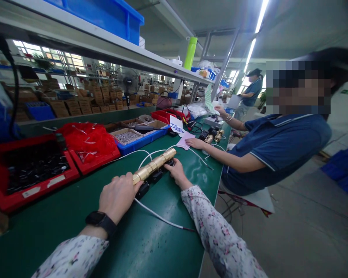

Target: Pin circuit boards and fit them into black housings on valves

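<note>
A row of brass fittings (154, 165) lies end to end on the green table, slanting away from me. Small black housings (154, 177) sit along the row's right side, and white cables (159, 217) run out from the row. My left hand (117, 195) grips the near end of the row, its fingers partly hidden behind the brass. At the far end, my right hand (177, 172) is closed on a black housing, thumb and fingers against it. Both hands are low over the table.
Red bins (55, 181) with black parts and a red bag (87, 141) stand left. A blue tray (146, 142) holds small metal parts. At right, a co-worker (266, 146) handles label sheets (186, 139) near more brass fittings (219, 135). A shelf (104, 40) runs overhead.
</note>
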The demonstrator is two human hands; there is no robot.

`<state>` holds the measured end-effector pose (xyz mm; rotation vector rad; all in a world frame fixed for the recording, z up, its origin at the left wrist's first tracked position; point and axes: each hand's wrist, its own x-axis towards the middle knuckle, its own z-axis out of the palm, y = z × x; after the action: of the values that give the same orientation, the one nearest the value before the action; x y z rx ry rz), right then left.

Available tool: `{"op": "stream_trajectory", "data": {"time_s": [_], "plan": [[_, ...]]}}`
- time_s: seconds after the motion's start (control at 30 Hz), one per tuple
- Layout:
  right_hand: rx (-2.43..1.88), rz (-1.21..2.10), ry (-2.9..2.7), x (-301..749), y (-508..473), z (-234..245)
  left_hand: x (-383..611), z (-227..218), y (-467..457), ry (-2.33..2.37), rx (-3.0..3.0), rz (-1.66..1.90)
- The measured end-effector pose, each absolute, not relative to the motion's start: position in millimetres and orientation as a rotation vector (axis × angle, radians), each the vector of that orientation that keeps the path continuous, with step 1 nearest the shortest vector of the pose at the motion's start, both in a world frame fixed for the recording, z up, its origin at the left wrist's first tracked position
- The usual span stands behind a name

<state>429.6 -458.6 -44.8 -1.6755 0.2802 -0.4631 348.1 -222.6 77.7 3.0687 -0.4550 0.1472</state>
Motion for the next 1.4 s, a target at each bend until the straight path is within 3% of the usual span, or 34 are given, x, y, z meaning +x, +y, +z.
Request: {"op": "stream_trajectory", "data": {"time_s": [0.73,1.4], "plan": [[-1.700,-0.441,0.315,532,-532,-42,457,71,-289,-0.600,3.024,0.165],[-1.770,-0.499,0.371,545,-544,-39,469,71,-300,-0.588,3.090,0.187]]}}
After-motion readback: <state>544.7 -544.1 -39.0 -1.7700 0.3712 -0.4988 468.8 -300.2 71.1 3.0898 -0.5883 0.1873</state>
